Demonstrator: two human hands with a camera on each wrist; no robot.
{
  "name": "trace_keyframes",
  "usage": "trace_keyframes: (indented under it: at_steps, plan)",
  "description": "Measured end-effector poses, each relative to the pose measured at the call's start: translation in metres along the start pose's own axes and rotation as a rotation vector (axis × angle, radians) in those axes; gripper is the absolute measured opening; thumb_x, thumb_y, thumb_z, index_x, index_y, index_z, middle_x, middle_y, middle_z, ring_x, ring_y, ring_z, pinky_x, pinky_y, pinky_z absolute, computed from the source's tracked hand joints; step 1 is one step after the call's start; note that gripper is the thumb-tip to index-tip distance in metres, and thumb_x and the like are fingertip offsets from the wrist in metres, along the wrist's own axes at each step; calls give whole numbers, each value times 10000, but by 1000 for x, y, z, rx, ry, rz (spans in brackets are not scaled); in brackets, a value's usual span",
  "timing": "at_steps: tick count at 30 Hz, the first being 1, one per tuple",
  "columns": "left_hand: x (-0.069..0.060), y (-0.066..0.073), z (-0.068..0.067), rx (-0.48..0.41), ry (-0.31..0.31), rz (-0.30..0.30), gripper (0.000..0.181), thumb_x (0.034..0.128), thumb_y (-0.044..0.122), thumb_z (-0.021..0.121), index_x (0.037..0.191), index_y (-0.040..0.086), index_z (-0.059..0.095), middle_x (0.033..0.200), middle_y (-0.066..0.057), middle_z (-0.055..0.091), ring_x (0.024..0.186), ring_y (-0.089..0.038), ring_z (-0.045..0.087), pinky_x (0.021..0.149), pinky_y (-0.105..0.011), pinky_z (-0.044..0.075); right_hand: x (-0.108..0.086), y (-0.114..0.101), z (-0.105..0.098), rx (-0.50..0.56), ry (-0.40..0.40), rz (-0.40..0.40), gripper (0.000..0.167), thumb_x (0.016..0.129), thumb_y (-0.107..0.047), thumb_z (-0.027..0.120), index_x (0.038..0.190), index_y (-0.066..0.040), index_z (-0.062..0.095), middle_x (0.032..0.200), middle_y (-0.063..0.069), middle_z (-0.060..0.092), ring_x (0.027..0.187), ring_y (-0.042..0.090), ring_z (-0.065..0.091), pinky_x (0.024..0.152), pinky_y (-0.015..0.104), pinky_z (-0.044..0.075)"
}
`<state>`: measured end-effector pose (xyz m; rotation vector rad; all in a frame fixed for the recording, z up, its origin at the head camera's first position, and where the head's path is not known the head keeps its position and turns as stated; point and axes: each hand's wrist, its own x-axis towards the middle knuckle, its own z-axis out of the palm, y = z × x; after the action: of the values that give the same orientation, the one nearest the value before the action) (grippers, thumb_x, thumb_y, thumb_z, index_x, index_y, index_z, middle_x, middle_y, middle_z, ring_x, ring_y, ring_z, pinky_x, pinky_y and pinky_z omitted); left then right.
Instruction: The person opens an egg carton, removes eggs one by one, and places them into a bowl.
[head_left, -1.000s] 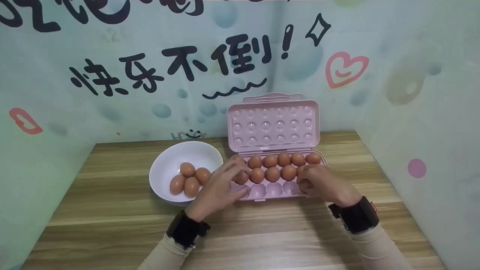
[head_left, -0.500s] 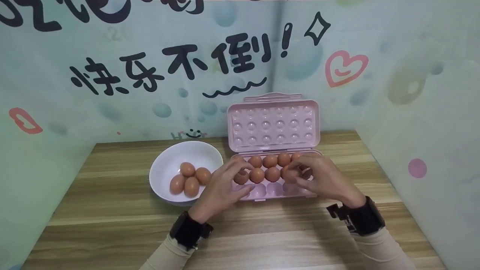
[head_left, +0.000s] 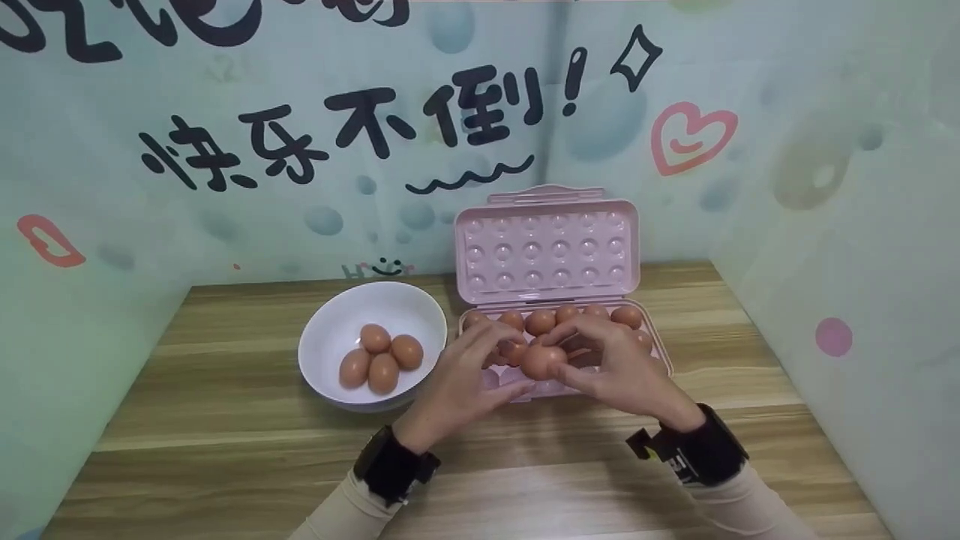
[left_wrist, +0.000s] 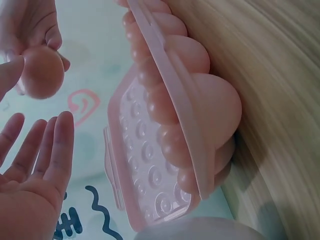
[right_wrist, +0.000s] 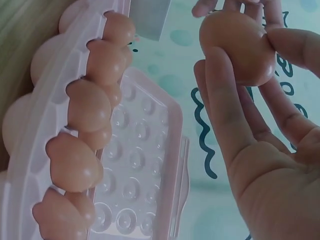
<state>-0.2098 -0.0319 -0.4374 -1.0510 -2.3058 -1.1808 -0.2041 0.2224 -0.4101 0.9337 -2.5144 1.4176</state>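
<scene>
My right hand pinches a brown egg between thumb and fingers, raised in front of the pink egg carton. Facing it from the left is my left hand, its fingers extended with a gap to the egg in the left wrist view. In the right wrist view the left thumb appears close to the held egg; whether it touches, I cannot tell. Several brown eggs fill the carton's back row. The hands partly hide the middle and front rows.
A white bowl with several brown eggs stands left of the carton. The carton's lid leans upright against the patterned wall. All sit on a wood-grain table.
My right hand has moved left from the carton's right side, and now holds an egg up toward the left hand. The left hand has shifted slightly right.
</scene>
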Motion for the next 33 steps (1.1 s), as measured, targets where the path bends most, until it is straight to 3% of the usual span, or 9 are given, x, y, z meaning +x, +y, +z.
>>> trace_keyframes:
  at_steps: [9,16,20,26,33]
  plan:
    - [-1,5,6,6,6,73,449,869,258,900,1217,108,660,1202,-1,665,1092,-117,634,929,-224,559,1,-3,7,113,-80,-15,312,902,-57,834,1174,-117,694,1211,9,661,1107,227,724,943,356,615]
    - [2,6,-2,24,4,80,385,874,240,893,1178,125,686,1153,13,692,1056,-111,642,904,-259,559,1,-6,2,117,-94,-26,302,918,-99,833,1186,-119,696,1193,8,689,1098,236,721,962,350,603]
    - [5,3,-18,21,10,34,360,883,210,883,1171,116,689,1150,-2,684,1016,-119,634,834,-268,599,2,-6,-9,76,-79,-65,280,935,-83,811,1189,-139,708,1173,0,721,1075,234,725,923,359,618]
    - [5,-8,-59,106,9,-114,355,877,215,888,1175,171,699,1155,57,680,1042,-83,627,874,-289,597,2,-4,-30,-7,-18,-44,254,928,-37,809,1155,-119,729,1155,63,728,1019,245,739,814,355,650]
    - [-4,-29,-97,228,-47,-154,353,842,169,910,1123,105,705,1102,-15,695,999,-151,640,858,-336,579,-2,0,-53,-124,-9,17,267,936,-27,795,1179,-120,734,1157,-29,724,1020,227,727,826,340,642]
